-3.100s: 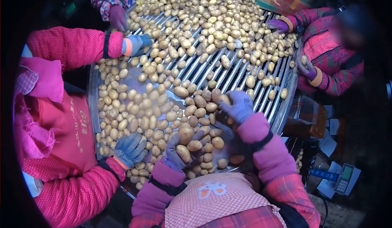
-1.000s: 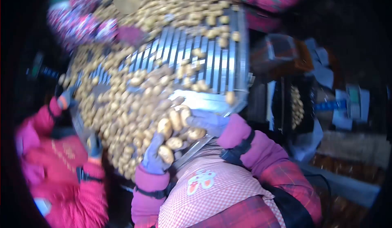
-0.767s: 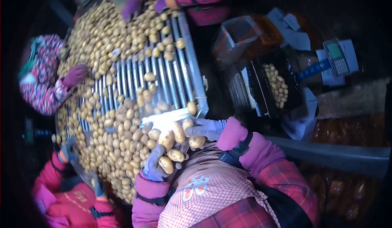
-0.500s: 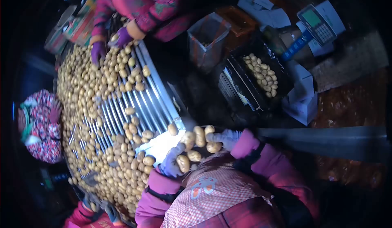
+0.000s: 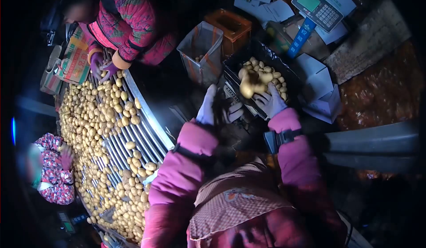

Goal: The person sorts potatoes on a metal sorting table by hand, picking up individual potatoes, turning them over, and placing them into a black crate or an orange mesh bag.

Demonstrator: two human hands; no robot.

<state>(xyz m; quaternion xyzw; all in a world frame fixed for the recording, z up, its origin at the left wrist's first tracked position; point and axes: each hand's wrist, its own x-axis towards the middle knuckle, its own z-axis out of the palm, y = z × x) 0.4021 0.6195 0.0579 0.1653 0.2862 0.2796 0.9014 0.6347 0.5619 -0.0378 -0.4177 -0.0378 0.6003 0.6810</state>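
Both of my gloved hands reach over a black-lined crate (image 5: 290,57) with a pile of potatoes (image 5: 276,77) in it. Blurred potatoes (image 5: 253,83) tumble just beyond my fingers, over the pile. My left hand (image 5: 217,108) is at the crate's near left edge, fingers apart and nothing in it. My right hand (image 5: 270,102) spreads its fingers at the near side of the crate, right beside the blurred potatoes. Whether its fingertips still touch one cannot be made out.
Left of me is a roller table (image 5: 119,143) covered with many potatoes. A co-worker's purple-gloved hands (image 5: 102,68) work at its far end; another person (image 5: 53,168) stands at its left. A scale display (image 5: 310,8), a mesh sack (image 5: 202,48) and an orange crate (image 5: 230,26) stand around the black-lined crate.
My hands have moved from the table's edge, away from my body, to the crate. The several potatoes they held are released over it. My view has turned right.
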